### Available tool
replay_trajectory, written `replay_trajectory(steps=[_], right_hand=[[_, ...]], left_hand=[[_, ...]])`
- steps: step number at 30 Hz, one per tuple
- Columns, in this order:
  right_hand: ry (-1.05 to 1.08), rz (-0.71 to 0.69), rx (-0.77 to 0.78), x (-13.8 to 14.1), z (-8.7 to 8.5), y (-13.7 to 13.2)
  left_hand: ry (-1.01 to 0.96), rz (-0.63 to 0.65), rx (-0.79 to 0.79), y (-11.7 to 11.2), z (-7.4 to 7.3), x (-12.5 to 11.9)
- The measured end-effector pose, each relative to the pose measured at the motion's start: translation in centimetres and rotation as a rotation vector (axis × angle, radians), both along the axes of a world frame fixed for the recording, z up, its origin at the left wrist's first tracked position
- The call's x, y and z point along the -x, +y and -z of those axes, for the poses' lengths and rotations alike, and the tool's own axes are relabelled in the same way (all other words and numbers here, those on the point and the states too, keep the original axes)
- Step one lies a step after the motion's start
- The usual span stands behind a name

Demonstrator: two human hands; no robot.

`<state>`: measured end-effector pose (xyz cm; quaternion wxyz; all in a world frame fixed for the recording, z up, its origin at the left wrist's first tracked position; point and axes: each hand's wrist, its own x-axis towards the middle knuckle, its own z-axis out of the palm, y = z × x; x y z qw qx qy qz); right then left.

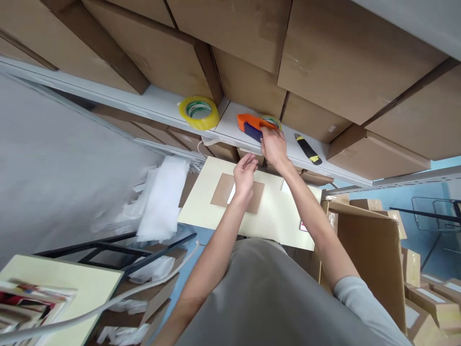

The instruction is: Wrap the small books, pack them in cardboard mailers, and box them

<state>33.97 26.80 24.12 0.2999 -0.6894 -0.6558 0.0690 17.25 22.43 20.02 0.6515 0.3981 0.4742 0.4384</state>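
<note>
Biggest first: the white shelf (158, 97) runs across the far side of your station, with cardboard boxes (245, 29) stacked on it. To your right, near, stands a large open carton (367, 259), with smaller boxes beyond it. Your cream tabletop (194, 206) sits between you and the shelf. Left of it hangs a pile of white sheets (163, 202); material unclear.

Flat brown cardboard piece (221, 192) lies on the tabletop, left of its middle, partly behind your left wrist.

Left hand (245, 178): above the cardboard, fingers loosely bent, partly open. I see nothing in its grip; palm side isn't fully visible.

Right hand (273, 146): reaching to the shelf, fingers curled closed on the right end of the orange tape dispenser (247, 120). The dispenser is at the shelf's front part, dark blue piece facing you; can't tell if it's resting or lifted.

Yellow tape roll (207, 121) lies flat on the shelf, left of the dispenser, apart from it. Black-and-yellow cutter (308, 150) lies right of your right hand, angled, not touched. Smallest: phone edge (303, 226), tabletop's right near side, mostly behind your right forearm.
</note>
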Motion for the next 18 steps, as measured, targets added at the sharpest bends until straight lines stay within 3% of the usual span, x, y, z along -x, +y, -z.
replay_trajectory(steps=[3, 5, 7, 9, 11, 14, 16, 18], right_hand=[[0.003, -0.005, -0.02, 0.4, 0.0, 0.3], [0.017, -0.013, -0.066, 0.4, -0.1, -1.2], [0.055, 0.025, -0.126, 0.0, 0.5, -4.6], [0.129, 0.148, -0.184, -0.8, 2.4, -9.7], [0.226, 0.333, -0.214, -1.8, 6.0, -15.5], [0.364, 0.63, -0.165, -3.0, 13.7, -23.4], [0.447, 0.797, -0.06, -3.6, 19.2, -26.9], [0.513, 0.897, 0.054, -4.1, 24.0, -28.6]], left_hand=[[0.046, 0.072, 0.076, -2.4, 1.4, 0.2], [0.083, 0.136, 0.103, -3.7, 2.7, 0.3], [0.126, 0.199, 0.107, -5.1, 4.4, 0.3], [0.166, 0.254, 0.115, -6.5, 6.6, 0.4], [0.208, 0.309, 0.146, -8.0, 9.0, 0.4], [0.282, 0.397, 0.212, -9.8, 12.8, -0.5], [0.333, 0.439, 0.241, -10.4, 15.6, -1.9], [0.396, 0.472, 0.243, -10.5, 18.5, -3.9]])
